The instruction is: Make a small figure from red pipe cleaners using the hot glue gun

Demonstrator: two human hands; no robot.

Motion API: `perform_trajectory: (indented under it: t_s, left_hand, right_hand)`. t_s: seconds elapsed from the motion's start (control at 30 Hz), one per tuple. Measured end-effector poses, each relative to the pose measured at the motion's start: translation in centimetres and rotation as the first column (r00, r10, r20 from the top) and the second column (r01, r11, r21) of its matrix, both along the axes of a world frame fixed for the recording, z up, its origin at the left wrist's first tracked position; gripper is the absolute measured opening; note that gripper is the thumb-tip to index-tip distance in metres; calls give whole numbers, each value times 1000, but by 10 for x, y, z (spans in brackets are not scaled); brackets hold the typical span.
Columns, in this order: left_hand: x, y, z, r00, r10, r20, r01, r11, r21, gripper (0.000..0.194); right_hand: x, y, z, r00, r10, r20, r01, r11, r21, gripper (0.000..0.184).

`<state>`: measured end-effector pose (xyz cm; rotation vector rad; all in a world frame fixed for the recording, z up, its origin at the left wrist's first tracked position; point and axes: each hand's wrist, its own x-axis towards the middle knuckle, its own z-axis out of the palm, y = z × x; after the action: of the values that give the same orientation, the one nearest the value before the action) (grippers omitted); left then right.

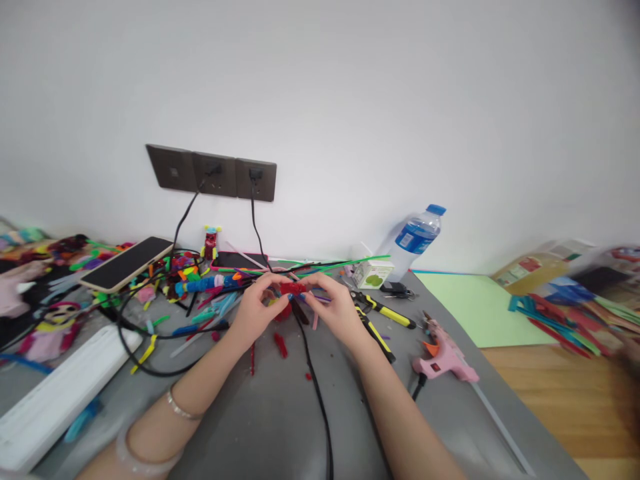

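Between the fingertips of both hands is a small red fuzzy piece, which looks like pipe cleaner (293, 288). My left hand (261, 305) pinches its left end, and my right hand (334, 308) grips the right end with thumb and fingers. Just beneath the fingers shows a red and yellow bit (283, 313), partly hidden. Closer to me on the grey table lie a short red fuzzy scrap (281, 345) and a thin red strip (253, 359). Yellow-and-black pliers (390, 313) rest right of my right hand.
A pink glue gun (443, 360) lies at the right, near the table edge (510, 400). A tilted water bottle (415, 240) leans on the wall beside a small white box (373, 273). At left are a phone (129, 263), a white power strip (65, 393), colourful pipe cleaners and a black cable (317, 387).
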<state>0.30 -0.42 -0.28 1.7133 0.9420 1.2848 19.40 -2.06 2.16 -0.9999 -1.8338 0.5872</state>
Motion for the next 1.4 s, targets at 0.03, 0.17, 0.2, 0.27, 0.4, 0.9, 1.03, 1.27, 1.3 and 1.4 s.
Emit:
perform_trajectory:
  t_s: [0.03,0.17,0.2,0.27,0.4,0.9,1.03,1.27,1.3,1.4]
  left_hand:
    - [0,0,0,1000,4,-2,-4,1000,6,23]
    - [0,-1,1,1000,18,-9,-18,999,27,22]
    - [0,-1,1,1000,20,-9,-20,999,30,22]
    - [0,-1,1,1000,23,-9,-22,999,32,22]
    - [0,-1,0,1000,18,-15,-18,999,30,22]
    - [1,-1,0,1000,20,-10,-20,1000,17,21]
    - [1,0,0,1000,13,0,-13,1000,9,22]
    - [0,1,-2,1000,5,2,-5,1000,-13,22]
    - [0,1,-2,1000,6,1,-6,1000,-14,22]
    - [1,1,-2,1000,8,7,-8,1000,-10,21]
  right_hand:
    - [0,0,0,1000,-1,2,1,1000,3,15]
    - [-2,-2,2,1000,1,18,-1,1000,17,15]
    - [-2,-2,2,1000,0,20,0,1000,14,15]
    - [-3,-3,3,1000,-1,19,1,1000,1,14]
    - [-3,-4,3,1000,-6,20,6,1000,-13,15]
    - [-3,-4,2,998,-11,66,7,999,53,16]
    - [-4,-4,1,999,-10,52,7,998,55,17]
    - [-4,-3,-2,999,-10,44,9,999,38,19]
    - [-4,-3,-2,999,-10,41,8,999,41,20]
    - [-4,-3,-3,999,-9,31,8,999,43,20]
